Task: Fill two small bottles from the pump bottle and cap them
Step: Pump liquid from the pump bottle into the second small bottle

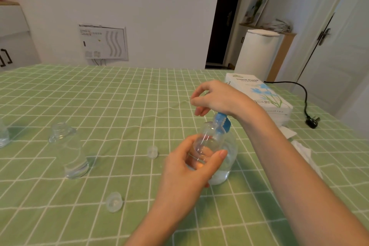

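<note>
Left grip point(185, 164) wraps small bottle point(205, 142), mouth up at pump bottle point(231, 152) nozzle to catch flow. Right grip point(215, 96) rests on the pump top, fingers loose, holding nothing.

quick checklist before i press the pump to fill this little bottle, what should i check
1. Grip on the small bottle: ok, the left hand holds it.
2. Its mouth under the blue pump head: cannot tell, the clear plastic overlaps.
3. Liquid left in the pump bottle: ok, some shows at the bottom.
4. Right hand pressing on the pump head: cannot tell, it is just above, contact unclear.
5. Caps ready: ok, the far cap and near cap lie loose on the table.
6. Second bottle upright and open: ok.
</note>
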Motion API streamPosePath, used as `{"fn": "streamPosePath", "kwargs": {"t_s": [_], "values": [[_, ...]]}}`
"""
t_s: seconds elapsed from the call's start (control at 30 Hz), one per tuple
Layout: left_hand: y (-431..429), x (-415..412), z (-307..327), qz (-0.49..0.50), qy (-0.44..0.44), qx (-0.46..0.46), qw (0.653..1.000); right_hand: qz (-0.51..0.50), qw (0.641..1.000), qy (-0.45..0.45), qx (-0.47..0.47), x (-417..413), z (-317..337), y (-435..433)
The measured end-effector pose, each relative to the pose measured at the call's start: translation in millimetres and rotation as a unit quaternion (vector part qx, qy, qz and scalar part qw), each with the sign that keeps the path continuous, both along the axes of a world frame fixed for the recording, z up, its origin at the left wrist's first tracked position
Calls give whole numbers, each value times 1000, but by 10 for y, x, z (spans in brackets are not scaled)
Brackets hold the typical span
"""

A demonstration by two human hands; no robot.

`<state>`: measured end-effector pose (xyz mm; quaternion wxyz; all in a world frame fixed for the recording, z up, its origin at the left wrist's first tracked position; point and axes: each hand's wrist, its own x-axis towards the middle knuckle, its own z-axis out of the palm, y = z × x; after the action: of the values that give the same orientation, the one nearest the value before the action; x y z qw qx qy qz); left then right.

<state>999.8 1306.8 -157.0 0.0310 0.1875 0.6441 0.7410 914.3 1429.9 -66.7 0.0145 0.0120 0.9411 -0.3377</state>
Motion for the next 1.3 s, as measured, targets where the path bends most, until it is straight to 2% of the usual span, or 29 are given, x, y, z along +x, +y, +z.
{"fn": "streamPosePath", "kwargs": {"t_s": [0.2,0.43,0.63,1.0,1.3], "values": [[-19,4,-14,8,-1,-9,1000,-14,1000,3,-18,11,-66,-7],[9,-36,9,-2,5,5,1000,-33,997,51,55,25,77,6],[10,-38,9,-4,-1,17,1000,-16,999,13,26,18,56,-4],[-19,-25,-17,0,2,-2,1000,-13,1000,18,-8,14,-54,15],[16,-20,38,3,2,7,1000,-30,997,46,54,29,88,18]]}}
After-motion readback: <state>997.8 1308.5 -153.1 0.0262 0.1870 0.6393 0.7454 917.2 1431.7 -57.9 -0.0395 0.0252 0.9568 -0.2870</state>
